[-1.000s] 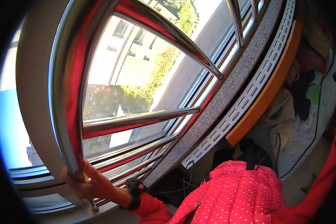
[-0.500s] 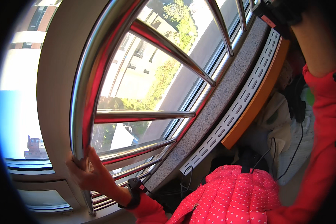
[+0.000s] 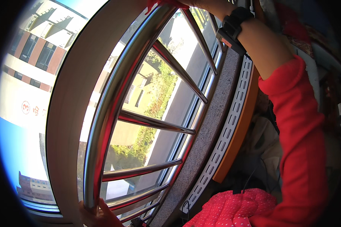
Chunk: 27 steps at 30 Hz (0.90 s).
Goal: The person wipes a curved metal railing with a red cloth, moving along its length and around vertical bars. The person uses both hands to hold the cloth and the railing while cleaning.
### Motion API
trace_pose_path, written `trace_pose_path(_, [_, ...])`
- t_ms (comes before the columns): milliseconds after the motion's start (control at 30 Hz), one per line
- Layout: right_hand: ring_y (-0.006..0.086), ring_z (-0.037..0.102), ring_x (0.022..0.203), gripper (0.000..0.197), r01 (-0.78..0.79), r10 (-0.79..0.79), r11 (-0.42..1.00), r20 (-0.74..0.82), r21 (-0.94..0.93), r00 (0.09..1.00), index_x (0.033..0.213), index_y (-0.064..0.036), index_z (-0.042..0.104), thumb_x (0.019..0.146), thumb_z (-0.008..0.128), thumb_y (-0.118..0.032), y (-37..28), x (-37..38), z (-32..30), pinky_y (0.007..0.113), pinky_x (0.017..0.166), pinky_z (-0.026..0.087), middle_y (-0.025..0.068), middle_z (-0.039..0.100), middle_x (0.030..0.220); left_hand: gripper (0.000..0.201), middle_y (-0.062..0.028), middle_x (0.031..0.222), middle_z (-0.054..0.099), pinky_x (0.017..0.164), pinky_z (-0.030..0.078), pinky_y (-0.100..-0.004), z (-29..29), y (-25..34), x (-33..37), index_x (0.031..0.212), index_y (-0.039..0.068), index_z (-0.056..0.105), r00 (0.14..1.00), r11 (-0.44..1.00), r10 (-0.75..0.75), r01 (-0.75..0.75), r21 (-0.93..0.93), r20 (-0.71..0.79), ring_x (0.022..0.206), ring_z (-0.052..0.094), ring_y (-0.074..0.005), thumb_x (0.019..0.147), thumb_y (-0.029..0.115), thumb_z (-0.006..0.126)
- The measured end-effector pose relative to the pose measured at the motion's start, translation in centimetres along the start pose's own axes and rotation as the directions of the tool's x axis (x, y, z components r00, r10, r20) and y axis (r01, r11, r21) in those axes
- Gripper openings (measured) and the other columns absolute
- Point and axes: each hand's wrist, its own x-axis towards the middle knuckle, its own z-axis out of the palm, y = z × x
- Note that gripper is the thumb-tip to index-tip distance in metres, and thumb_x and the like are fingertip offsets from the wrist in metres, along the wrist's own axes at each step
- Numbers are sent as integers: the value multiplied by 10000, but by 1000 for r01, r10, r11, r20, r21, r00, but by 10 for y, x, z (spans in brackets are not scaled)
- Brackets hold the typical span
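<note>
A shiny metal top rail (image 3: 113, 94) curves from the upper middle down to the lower left. My left hand (image 3: 100, 216) is closed around its lower end, thumb on the near side. At the top edge, my right hand (image 3: 210, 5) is on a red cloth (image 3: 168, 3), which lies over the rail's upper end. Most of the right fingers are cut off by the picture's edge or hidden. Slim metal bars (image 3: 159, 123) run from the top rail toward a lower rail by the window.
Past the bars is a window with buildings (image 3: 30, 53) and greenery (image 3: 159, 94) outside. A speckled stone sill (image 3: 208, 121), a white slotted grille (image 3: 223, 136) and an orange wooden edge (image 3: 235, 143) run alongside. Dark cables and heaped items lie at the right.
My right hand has come from the upper right onto the top rail, and the red cloth shows there. My left hand still grips the rail, now lower in view. The view has shifted.
</note>
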Motion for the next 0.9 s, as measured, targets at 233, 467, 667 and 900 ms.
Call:
trace_pose_path(233, [334,686,859,415,-246,239,966,88,82,967,942,-134,740,884,492,-461,44,23,1,408,801,514,144,718,927,692,-93,643,542,501,409,-464,1,4,2,847,58,593,1000,999,-19,20,32,-11,552,543,-329,743,739,664])
trace_pose_path(467, [324,677,856,408,-304,303,952,16,39,953,903,-115,735,894,487,-439,70,34,3,417,809,502,132,722,910,695,-85,613,500,490,394,-461,5,7,-2,761,72,546,996,998,16,-12,56,-88,530,512,-327,737,758,650])
trace_pose_path(667, [335,610,1071,435,-270,270,963,2,12,963,1046,-84,698,930,470,-435,73,34,12,421,944,452,159,674,1114,689,-65,605,485,467,383,-438,1,8,2,724,88,532,1000,996,-11,10,88,8,509,503,-303,744,769,633])
trace_pose_path(900, [387,575,1101,436,-242,264,963,-248,117,932,1055,-47,684,961,474,-417,52,4,17,447,958,453,205,624,1172,658,-57,633,523,482,408,-429,5,2,3,775,92,592,995,996,61,-56,63,-81,522,529,-287,753,747,645])
